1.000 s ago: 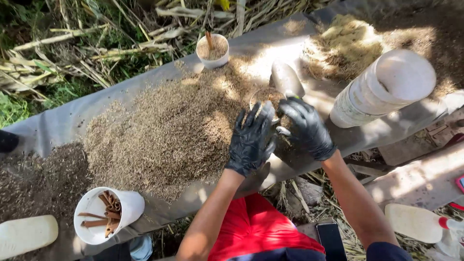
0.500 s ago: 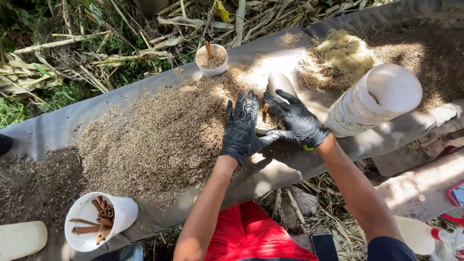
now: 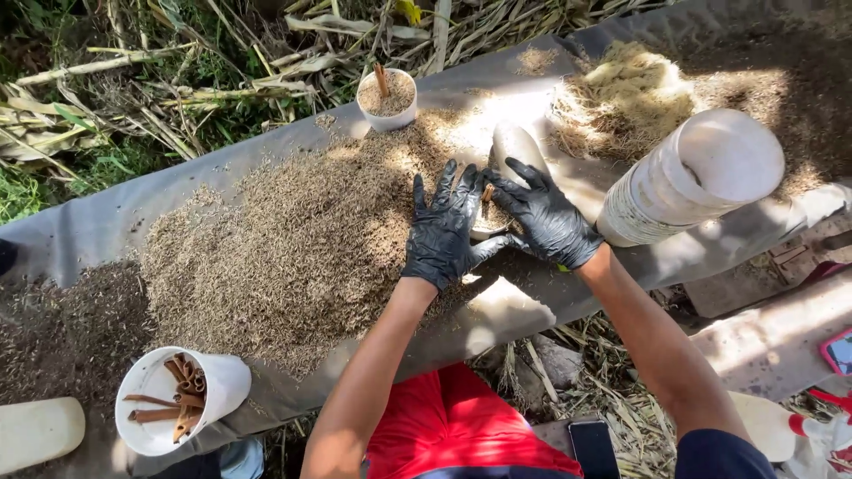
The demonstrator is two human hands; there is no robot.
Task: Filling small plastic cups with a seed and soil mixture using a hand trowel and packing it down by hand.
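Note:
Both my hands wear black gloves and meet around a small white cup (image 3: 515, 146) that lies tilted on the edge of a wide pile of brown grain (image 3: 293, 239). My left hand (image 3: 448, 226) presses the cup's left side with fingers spread, thumb under it. My right hand (image 3: 546, 217) covers its right side. A short brown stick (image 3: 486, 191) shows between the two hands. The cup's lower part is hidden by my fingers.
The grain lies on a grey sheet (image 3: 89, 231). On the far edge stands a filled cup with a stick (image 3: 388, 98). A stack of white cups (image 3: 688, 177) lies right, beside pale fibre (image 3: 626, 89). A cup of brown sticks (image 3: 177, 408) sits near left.
My hands have slid forward over the grain and closed in around the tilted cup. The view has shifted a little.

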